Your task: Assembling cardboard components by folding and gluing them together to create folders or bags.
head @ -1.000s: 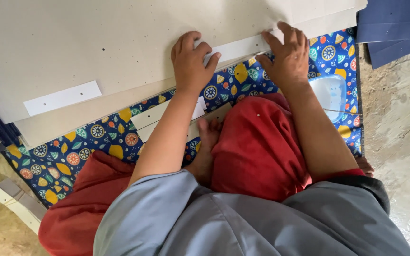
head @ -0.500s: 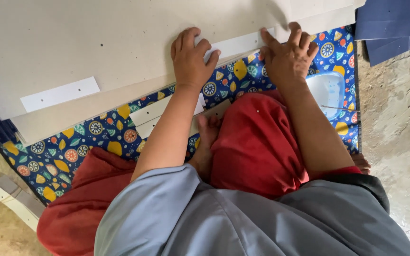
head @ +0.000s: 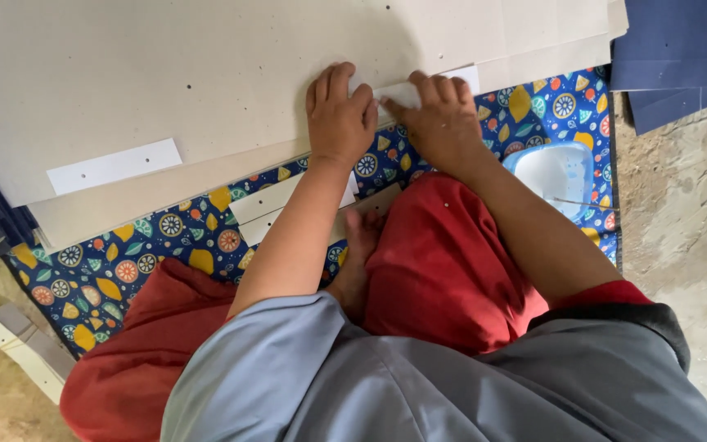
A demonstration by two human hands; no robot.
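Note:
A big grey cardboard sheet [head: 206, 74] lies on another grey sheet in front of me. A white paper strip [head: 460, 79] sits along its near edge. My left hand [head: 339, 110] rests palm down on the board edge, its fingers flat over the strip's left end. Just beside it, my right hand [head: 443, 123] presses its fingertips on the same strip; the two hands nearly touch. Neither hand grips anything. A second white strip with punched holes [head: 114, 166] lies on the board further left.
I sit cross-legged in red trousers on a blue mat with a fruit pattern [head: 124, 270]. More white strips [head: 276, 205] lie on it by my foot. A pale blue tub [head: 562, 172] stands at right, dark blue sheets [head: 681, 49] lie top right, and offcuts [head: 18, 348] lie bottom left.
My right hand has slid left along the white strip until it sits next to my left hand. The left hand has stayed on the board edge.

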